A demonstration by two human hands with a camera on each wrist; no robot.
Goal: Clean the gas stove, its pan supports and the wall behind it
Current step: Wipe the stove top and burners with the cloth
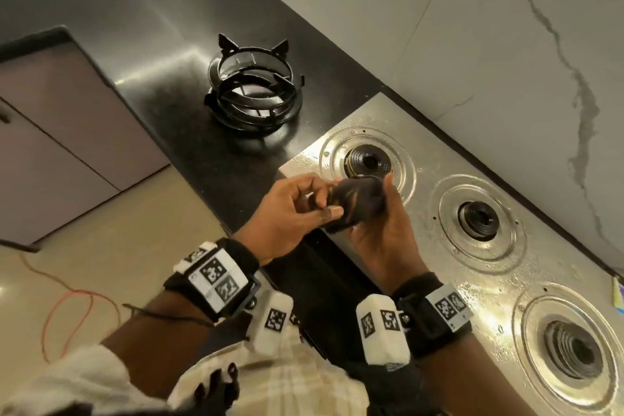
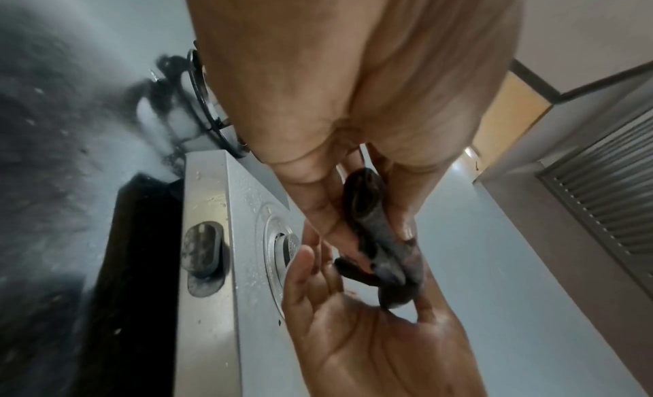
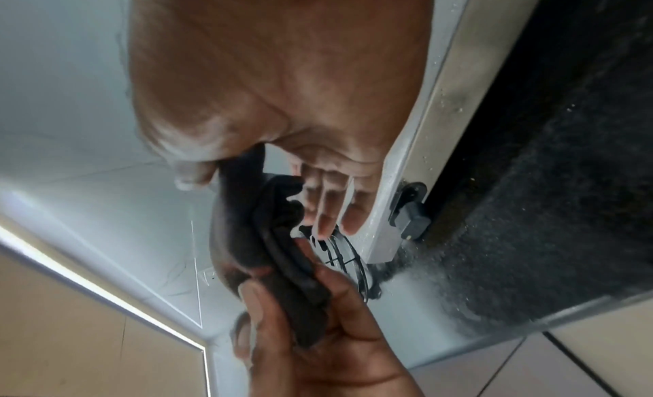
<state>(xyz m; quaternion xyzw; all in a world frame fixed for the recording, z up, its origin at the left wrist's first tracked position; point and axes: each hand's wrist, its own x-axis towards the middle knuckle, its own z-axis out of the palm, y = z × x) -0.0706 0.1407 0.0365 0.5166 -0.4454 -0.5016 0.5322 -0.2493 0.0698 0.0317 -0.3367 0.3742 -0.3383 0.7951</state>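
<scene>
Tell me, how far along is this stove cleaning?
Done: the pan supports sit stacked on the counter, off the stove, whose top looks wet. In hand: left hand and right hand hold a dark cloth. Left, probably: wiping stove, supports and wall.

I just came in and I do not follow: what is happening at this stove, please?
A person is cleaning a gas stove. Both hands hold a dark cloth above the stove's near corner: the left hand pinches one end, and the right hand holds the other. The pan supports are already off and stacked on the black counter beside the stove, so all three burners are bare. The stove top looks wet. The marble wall is behind it.
</scene>
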